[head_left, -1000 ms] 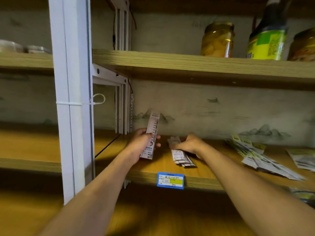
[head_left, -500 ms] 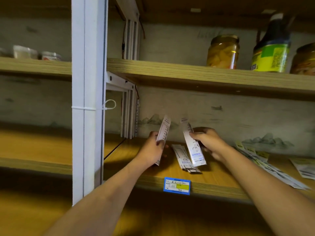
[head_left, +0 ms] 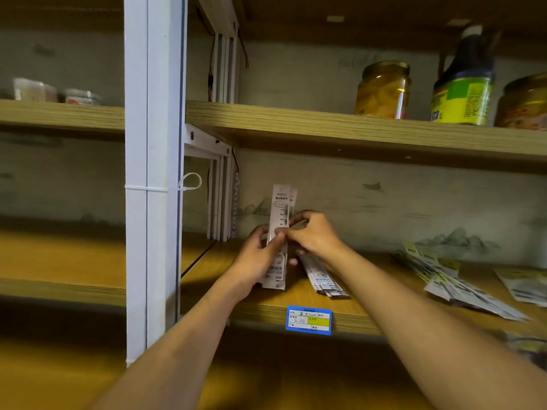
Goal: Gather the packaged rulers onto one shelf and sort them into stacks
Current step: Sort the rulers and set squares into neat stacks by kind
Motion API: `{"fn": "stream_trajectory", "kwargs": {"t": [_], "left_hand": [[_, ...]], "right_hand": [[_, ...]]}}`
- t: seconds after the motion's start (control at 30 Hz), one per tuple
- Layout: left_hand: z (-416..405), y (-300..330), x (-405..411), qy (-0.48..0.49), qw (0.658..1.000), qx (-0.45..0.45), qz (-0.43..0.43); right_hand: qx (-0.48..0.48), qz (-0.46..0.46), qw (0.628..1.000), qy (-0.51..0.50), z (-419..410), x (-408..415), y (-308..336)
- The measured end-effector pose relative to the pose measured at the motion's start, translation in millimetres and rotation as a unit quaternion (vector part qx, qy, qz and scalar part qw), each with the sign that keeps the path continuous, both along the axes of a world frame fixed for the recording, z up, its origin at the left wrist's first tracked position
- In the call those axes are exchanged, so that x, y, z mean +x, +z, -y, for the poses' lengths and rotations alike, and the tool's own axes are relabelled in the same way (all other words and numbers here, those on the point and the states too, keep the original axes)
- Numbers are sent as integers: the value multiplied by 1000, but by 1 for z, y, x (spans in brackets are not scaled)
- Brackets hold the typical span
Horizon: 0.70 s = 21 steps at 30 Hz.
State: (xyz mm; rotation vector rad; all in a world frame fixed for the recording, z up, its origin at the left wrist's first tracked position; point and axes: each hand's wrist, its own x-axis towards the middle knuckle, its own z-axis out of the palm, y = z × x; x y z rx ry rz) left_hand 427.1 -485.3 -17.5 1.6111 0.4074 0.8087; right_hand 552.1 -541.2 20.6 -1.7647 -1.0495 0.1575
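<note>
— Why upright?
— Both hands meet on two packaged rulers (head_left: 279,232): left hand (head_left: 257,255) grips, right hand (head_left: 310,232) pinches, probably squaring edges. A small stack (head_left: 322,276) lies at four o'clock on the shelf (head_left: 355,316).

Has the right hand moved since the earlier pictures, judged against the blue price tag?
Yes. The right hand has risen off the flat stack and gone left, above the blue price tag, joining the upright rulers.

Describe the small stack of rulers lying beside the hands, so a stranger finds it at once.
Find the blue price tag on the middle shelf's front edge. Just above it lies the small ruler stack, flat on the wood. Unlike the upright rulers beside it, nobody holds it.
</note>
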Motion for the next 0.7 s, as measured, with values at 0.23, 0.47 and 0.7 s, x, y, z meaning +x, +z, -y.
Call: {"fn": "stream_trajectory", "kwargs": {"t": [0.23, 0.47, 0.7], "left_hand": [[-4, -1, 5, 30, 999, -26, 9], [-3, -1, 6, 25, 1000, -5, -15], [-4, -1, 6, 25, 999, -10, -18]], "right_hand": [[-246, 152, 950, -121, 32, 41, -4], [-314, 53, 944, -83, 47, 49, -19], [-251, 0, 966, -59, 61, 56, -11]]}}
